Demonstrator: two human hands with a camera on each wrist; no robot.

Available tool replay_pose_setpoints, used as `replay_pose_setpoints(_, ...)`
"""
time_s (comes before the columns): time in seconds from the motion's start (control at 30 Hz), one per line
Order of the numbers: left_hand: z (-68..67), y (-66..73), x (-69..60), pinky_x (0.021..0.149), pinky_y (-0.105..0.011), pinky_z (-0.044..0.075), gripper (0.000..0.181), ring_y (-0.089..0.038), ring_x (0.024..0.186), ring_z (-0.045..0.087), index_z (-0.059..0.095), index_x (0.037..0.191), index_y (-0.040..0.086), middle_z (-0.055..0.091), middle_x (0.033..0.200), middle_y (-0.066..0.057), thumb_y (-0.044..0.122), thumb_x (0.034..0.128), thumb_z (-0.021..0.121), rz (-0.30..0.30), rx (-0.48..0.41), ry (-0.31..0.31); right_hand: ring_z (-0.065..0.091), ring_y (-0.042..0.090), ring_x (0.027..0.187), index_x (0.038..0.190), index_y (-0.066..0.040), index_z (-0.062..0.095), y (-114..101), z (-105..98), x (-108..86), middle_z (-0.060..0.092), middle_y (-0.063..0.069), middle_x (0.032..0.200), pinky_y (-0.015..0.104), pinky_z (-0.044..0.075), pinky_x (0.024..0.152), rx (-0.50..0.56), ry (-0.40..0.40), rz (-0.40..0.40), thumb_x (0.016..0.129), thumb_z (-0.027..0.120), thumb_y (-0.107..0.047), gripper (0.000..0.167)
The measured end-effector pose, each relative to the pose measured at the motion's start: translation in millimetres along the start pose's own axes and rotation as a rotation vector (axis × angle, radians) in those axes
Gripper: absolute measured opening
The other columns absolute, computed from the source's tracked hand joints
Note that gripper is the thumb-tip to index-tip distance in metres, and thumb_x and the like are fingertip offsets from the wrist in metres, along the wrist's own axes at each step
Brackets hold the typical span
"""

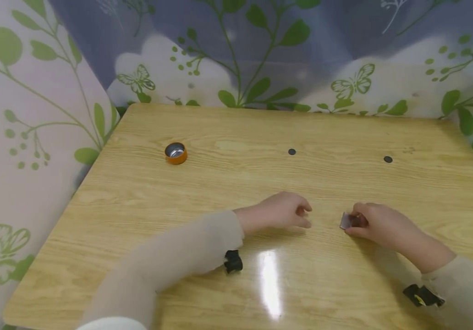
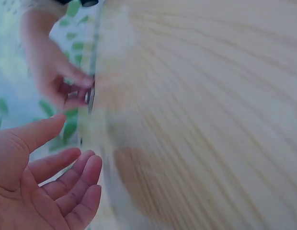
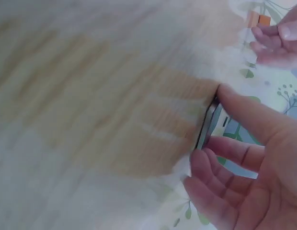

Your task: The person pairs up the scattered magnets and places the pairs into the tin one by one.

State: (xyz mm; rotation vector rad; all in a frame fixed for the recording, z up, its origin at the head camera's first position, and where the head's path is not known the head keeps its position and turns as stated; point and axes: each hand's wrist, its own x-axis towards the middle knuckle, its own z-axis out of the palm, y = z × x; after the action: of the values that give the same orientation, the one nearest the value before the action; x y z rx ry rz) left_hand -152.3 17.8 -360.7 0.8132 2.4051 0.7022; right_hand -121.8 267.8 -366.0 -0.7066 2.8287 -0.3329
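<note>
My right hand [image 1: 385, 228] pinches a small flat grey object with a shiny face [image 1: 347, 221] between thumb and fingers, low over the right half of the table. In the right wrist view, the flat object [image 3: 209, 124] shows dark edges; its exact kind cannot be told. To the left of it, my left hand [image 1: 279, 211] hovers above the wood with loosely bent fingers and holds nothing. The left wrist view shows that palm [image 2: 48, 177] turned partly up, with the right hand [image 2: 55, 72] beyond it.
A small round orange dish with a silvery inside [image 1: 176, 153] stands at the back left of the wooden table [image 1: 220, 178]. One black disc [image 1: 292, 151] lies back of centre, another black disc [image 1: 387, 159] further right. Leaf-patterned curtains [image 1: 236, 55] hang behind the table.
</note>
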Motion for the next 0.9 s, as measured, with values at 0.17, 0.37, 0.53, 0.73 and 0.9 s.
replay_pose_setpoints(0.17, -22.3, -42.1, -35.1, 0.079, -0.023, 0.047, 0.041, -0.013, 0.097, 0.059, 0.059, 0.124, 0.007, 0.062, 0.107, -0.001, 0.026, 0.0882, 0.066, -0.066, -0.195, 0.081, 0.049, 0.015, 0.065, 0.084, -0.003, 0.060, -3, 0, 0.1, 0.051, 0.005, 0.078, 0.034, 0.045, 0.057, -0.043, 0.015, 0.004, 0.075, 0.078, -0.026, 0.031)
replay_pose_setpoints(0.37, -43.6, -91.6, -76.1, 0.075, -0.029, 0.049, 0.036, -0.020, 0.097, 0.060, 0.060, 0.122, 0.004, 0.061, 0.109, -0.008, 0.022, 0.0907, 0.062, -0.168, -0.350, 0.271, 0.056, 0.025, 0.075, 0.096, 0.008, 0.061, -5, -1, 2.0, 0.056, 0.013, 0.086, 0.041, 0.048, 0.064, 0.015, -0.055, 0.099, 0.077, 0.076, -0.023, 0.040)
replay_pose_setpoints(0.53, -53.8, -126.8, -104.8, 0.074, -0.033, 0.049, 0.036, -0.025, 0.100, 0.058, 0.057, 0.124, 0.002, 0.059, 0.118, -0.014, 0.021, 0.0940, 0.057, -0.298, -0.466, 0.469, 0.057, 0.027, 0.077, 0.099, 0.011, 0.059, -9, -1, 1.3, 0.056, 0.015, 0.087, 0.042, 0.048, 0.065, 0.038, -0.062, 0.135, 0.079, 0.075, -0.021, 0.041)
replay_pose_setpoints(0.73, -58.4, -154.6, -126.3, 0.082, -0.033, 0.045, 0.045, -0.028, 0.115, 0.047, 0.043, 0.135, -0.001, 0.045, 0.134, -0.018, 0.019, 0.0958, 0.051, -0.447, -0.635, 0.670, 0.057, 0.027, 0.077, 0.097, 0.010, 0.060, -10, 0, -0.2, 0.056, 0.015, 0.087, 0.042, 0.048, 0.066, 0.055, -0.044, 0.154, 0.078, 0.075, -0.019, 0.038)
replay_pose_setpoints(0.9, -60.6, -163.6, -136.6, 0.097, -0.039, 0.038, 0.059, -0.032, 0.129, 0.034, 0.024, 0.143, -0.003, 0.028, 0.144, -0.023, 0.017, 0.0947, 0.051, -0.508, -0.774, 0.722, 0.057, 0.029, 0.079, 0.099, 0.011, 0.059, -8, -1, -0.4, 0.056, 0.018, 0.090, 0.045, 0.048, 0.069, 0.038, -0.047, 0.165, 0.077, 0.075, -0.023, 0.043)
